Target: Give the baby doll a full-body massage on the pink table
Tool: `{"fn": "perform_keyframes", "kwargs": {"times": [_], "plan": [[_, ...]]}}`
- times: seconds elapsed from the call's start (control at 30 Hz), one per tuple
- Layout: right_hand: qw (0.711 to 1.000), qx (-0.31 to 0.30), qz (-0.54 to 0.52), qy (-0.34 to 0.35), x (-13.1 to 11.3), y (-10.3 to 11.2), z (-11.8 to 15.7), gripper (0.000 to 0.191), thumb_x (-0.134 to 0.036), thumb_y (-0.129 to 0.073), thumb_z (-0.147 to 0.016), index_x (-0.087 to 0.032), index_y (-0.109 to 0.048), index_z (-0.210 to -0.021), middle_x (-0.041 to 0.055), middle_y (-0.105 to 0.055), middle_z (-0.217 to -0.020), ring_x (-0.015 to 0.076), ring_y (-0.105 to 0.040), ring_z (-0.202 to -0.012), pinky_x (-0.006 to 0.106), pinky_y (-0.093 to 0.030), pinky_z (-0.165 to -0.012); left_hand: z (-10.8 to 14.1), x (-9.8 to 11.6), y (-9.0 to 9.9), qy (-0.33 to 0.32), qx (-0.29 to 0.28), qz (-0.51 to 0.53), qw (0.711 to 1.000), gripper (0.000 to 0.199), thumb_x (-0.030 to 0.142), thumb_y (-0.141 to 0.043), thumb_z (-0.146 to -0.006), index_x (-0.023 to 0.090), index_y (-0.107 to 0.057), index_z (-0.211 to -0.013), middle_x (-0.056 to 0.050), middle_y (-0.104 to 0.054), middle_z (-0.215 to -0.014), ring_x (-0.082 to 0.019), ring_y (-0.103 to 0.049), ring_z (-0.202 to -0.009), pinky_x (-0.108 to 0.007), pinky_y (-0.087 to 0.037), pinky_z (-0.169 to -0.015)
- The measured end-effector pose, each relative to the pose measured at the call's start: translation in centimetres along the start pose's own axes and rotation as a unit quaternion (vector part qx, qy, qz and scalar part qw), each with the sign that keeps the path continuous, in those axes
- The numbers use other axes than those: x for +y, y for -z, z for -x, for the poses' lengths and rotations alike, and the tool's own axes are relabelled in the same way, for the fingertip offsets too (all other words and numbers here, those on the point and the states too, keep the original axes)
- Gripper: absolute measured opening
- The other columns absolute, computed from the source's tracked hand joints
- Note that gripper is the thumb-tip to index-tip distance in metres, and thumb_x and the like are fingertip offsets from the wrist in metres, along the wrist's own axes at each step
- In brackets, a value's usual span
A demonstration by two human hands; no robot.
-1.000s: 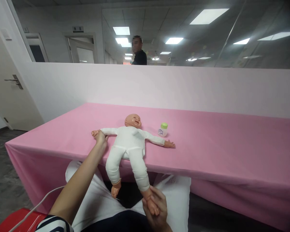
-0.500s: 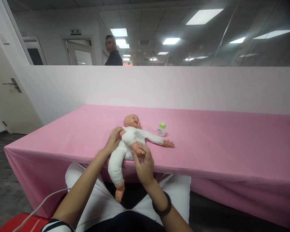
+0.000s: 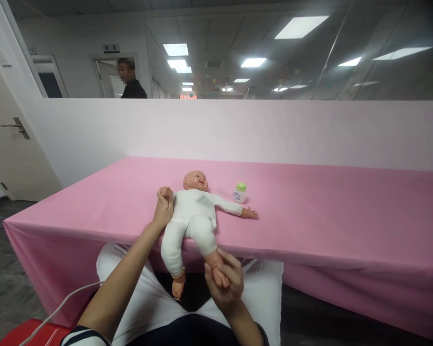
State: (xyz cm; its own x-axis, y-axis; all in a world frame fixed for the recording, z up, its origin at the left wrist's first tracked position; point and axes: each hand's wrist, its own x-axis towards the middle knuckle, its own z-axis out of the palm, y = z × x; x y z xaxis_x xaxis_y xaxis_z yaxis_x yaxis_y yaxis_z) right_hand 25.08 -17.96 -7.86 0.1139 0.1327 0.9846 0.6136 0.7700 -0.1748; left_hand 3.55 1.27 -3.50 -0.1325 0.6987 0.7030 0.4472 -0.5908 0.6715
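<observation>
Head view: the front edge of the pink-clothed table (image 3: 310, 240) is crossed by the legs of a baby doll (image 3: 193, 216), and the far edge is met by a white wall (image 3: 238, 134). The doll is laid on its back, with its head pointed at the wall and its feet at the person. Its small hand (image 3: 165, 193) is gripped by the left hand (image 3: 163, 210), and its foot (image 3: 218, 275) by the right hand (image 3: 225, 288). A small green-capped bottle (image 3: 240, 193) is set just past the doll's other arm.

Before me, a plastic baby doll (image 3: 191, 218) lies on a cloth-draped table (image 3: 328, 216), legs over the near edge, with a small capped bottle (image 3: 240, 193) to the right of its head.
</observation>
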Motion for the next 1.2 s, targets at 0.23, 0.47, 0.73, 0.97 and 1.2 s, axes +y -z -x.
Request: {"fn": "perform_keyframes", "kwargs": {"times": [0.23, 0.47, 0.73, 0.97, 1.2], "plan": [[0.99, -0.121, 0.008, -0.075, 0.6, 2.3, 7.8, 0.016, -0.008, -0.064, -0.09, -0.018, -0.06, -0.103, 0.0114, -0.056, -0.111, 0.0182, -0.07, -0.091, 0.029, -0.066, -0.069, -0.9, 0.0, 0.0, 0.153, 0.116, 0.004, 0.981, 0.033, 0.044, -0.043, -0.101, 0.02, -0.031, -0.119, -0.02, -0.055, -0.122, -0.03, -0.061, -0.116, -0.05, -0.049, -0.102], [0.997, -0.022, -0.011, -0.068, 1.5, 2.4, 4.6, 0.033, -0.012, -0.077, -0.082, -0.021, -0.054, -0.105, 0.0116, -0.067, -0.11, 0.0233, -0.073, -0.095, 0.035, -0.067, -0.072, -0.3, 0.5, 0.3, 0.087, 0.103, -0.014, 0.991, 0.041, 0.045, -0.042, -0.102, 0.019, -0.032, -0.133, -0.02, -0.056, -0.13, -0.028, -0.061, -0.119, -0.049, -0.049, -0.103], [0.989, -0.01, -0.068, -0.128, 2.3, -2.7, -6.3, 0.051, -0.019, -0.077, -0.086, -0.022, -0.054, -0.131, 0.0125, -0.072, -0.119, 0.0258, -0.073, -0.109, 0.042, -0.064, -0.091, -0.2, 0.8, 0.3, -0.165, -0.073, -0.083, 0.98, 0.037, 0.029, -0.046, -0.099, 0.022, -0.054, -0.135, -0.014, -0.06, -0.134, -0.026, -0.056, -0.129, -0.05, -0.044, -0.112], [0.988, -0.044, -0.056, -0.137, 2.5, -4.5, -8.4, 0.039, -0.023, -0.074, -0.089, -0.022, -0.058, -0.124, 0.0101, -0.07, -0.116, 0.0238, -0.07, -0.11, 0.041, -0.061, -0.096, 0.0, 1.1, 0.1, -0.121, -0.078, -0.061, 0.988, 0.037, 0.031, -0.046, -0.1, 0.022, -0.051, -0.135, -0.014, -0.059, -0.135, -0.026, -0.054, -0.13, -0.05, -0.041, -0.114], [0.999, 0.029, -0.014, -0.041, 1.9, 0.7, -4.2, 0.047, -0.015, -0.082, -0.076, -0.02, -0.055, -0.114, 0.0099, -0.07, -0.107, 0.0241, -0.073, -0.095, 0.039, -0.066, -0.075, -1.1, -0.9, 0.3, 0.174, 0.14, 0.033, 0.974, 0.038, 0.041, -0.04, -0.103, 0.019, -0.033, -0.133, -0.019, -0.058, -0.131, -0.027, -0.062, -0.119, -0.045, -0.05, -0.101]]}}
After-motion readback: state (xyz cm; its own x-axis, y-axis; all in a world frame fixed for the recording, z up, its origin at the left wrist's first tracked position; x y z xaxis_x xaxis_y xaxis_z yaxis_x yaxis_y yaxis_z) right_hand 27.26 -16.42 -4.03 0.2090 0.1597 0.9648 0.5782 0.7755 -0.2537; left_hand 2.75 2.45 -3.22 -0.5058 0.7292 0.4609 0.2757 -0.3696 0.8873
